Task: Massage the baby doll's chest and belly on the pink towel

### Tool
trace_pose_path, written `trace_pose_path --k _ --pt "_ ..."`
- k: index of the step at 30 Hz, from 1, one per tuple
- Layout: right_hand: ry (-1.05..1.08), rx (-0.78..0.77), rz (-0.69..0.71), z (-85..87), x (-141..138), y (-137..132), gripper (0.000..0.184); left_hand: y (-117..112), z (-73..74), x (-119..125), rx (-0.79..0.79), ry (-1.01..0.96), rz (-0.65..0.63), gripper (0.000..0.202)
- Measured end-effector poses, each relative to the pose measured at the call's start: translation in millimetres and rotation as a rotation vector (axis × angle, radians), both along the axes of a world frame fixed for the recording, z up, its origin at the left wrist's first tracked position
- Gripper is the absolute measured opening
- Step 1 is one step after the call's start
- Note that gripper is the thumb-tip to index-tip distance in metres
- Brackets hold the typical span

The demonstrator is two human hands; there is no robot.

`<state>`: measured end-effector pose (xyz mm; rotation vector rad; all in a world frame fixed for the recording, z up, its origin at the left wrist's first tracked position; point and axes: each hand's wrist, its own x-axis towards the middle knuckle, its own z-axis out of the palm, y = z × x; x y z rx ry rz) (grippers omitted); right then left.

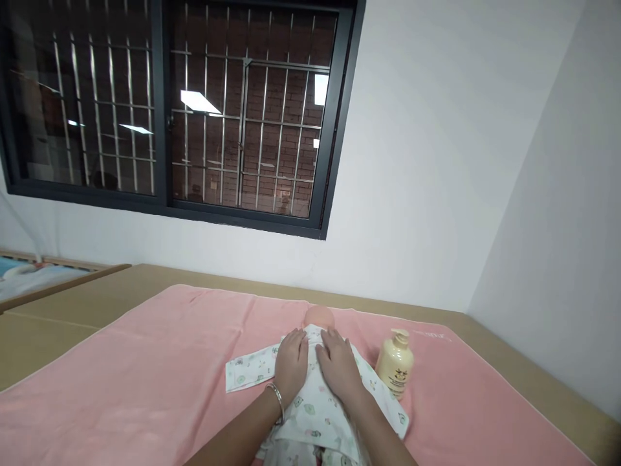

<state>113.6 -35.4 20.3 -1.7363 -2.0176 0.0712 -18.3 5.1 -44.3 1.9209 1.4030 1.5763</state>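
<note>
A small figure that looks like a baby doll lies on its back on a pink mat (pixel 155 362). Its smooth, rounded head (pixel 319 316) points away from me, with the face hidden. A white printed baby shirt (pixel 310 414) covers its body, sleeves spread to both sides. My left hand (pixel 292 362) rests flat on the left of the shirt's chest, a silver bangle at the wrist. On the right side of the chest lies my right hand (pixel 339 364), fingers stretched out. Matching printed pants (pixel 291 453) show at the bottom edge.
A pale yellow pump bottle (pixel 396 362) stands on the mat, right of the shirt's right sleeve. The mat covers a wooden tabletop (pixel 111 291) against a white wall (pixel 427 162). Behind is a dark-framed barred window (pixel 247 129). A tub-like recess with blue (pixel 29 275) lies far left.
</note>
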Motion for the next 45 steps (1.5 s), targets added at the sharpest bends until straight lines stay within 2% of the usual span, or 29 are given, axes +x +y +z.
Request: trace_pose_path --k 4,8,12,15,18,22,27,30,33,35,37,40,42,44,45 --pt "0.0 0.122 -0.092 0.6 1.9 -0.3 0.057 2.0 -3.0 -0.7 -0.014 0.019 0.002 0.041" --pt "-0.009 0.011 -0.01 0.2 3.1 -0.3 0.052 3.0 -3.5 -1.8 -0.007 0.069 0.018 0.042" --pt "0.019 0.101 -0.059 0.4 2.5 0.3 0.056 3.1 -2.4 -3.1 0.027 0.138 0.006 0.041" --pt "0.0 0.022 -0.031 -2.2 1.9 2.4 0.058 2.8 -1.1 -3.5 0.036 0.187 0.0 0.042" --pt "0.024 -0.064 -0.004 -4.1 4.1 5.2 0.056 2.7 0.0 -3.1 0.0 0.224 -0.013 0.044" --pt "0.015 -0.01 -0.046 -7.0 7.7 7.2 0.059 3.9 1.7 -2.6 -0.058 0.271 -0.018 0.047" --pt "-0.035 -0.067 0.009 -8.9 3.7 3.1 0.058 8.6 5.7 -3.9 -0.116 0.257 -0.039 0.044" --pt "-0.089 -0.112 0.0 8.0 1.8 -11.0 0.053 9.4 7.6 -6.5 -0.141 0.256 -0.021 0.042" --pt "-0.143 -0.228 0.049 41.7 11.7 -35.0 0.044 4.8 12.6 -10.2 -0.144 0.307 0.091 0.042" --pt "-0.131 -0.324 0.064 67.4 27.6 -51.5 0.045 -2.0 20.9 -11.0 -0.146 0.295 0.132 0.042" --pt "-0.066 -0.329 0.046 89.6 48.7 -63.8 0.045 -11.4 34.0 -6.6 -0.136 0.18 0.067 0.041" --pt "0.058 -0.146 -0.082 108.5 81.0 -67.8 0.043 -28.6 58.9 16.8 -0.167 -0.151 -0.236 0.038" --pt "0.084 -0.015 -0.257 110.3 96.6 -60.7 0.043 -38.4 75.6 43.9 -0.343 -0.407 -0.482 0.04" --pt "0.084 -0.014 -0.383 105.4 105.0 -49.7 0.049 -42.8 90.3 75.3 -0.598 -0.701 -0.68 0.047" --pt "0.079 -0.05 -0.4 101.7 106.7 -44.4 0.053 -42.3 96.4 90.5 -0.711 -0.809 -0.741 0.048"
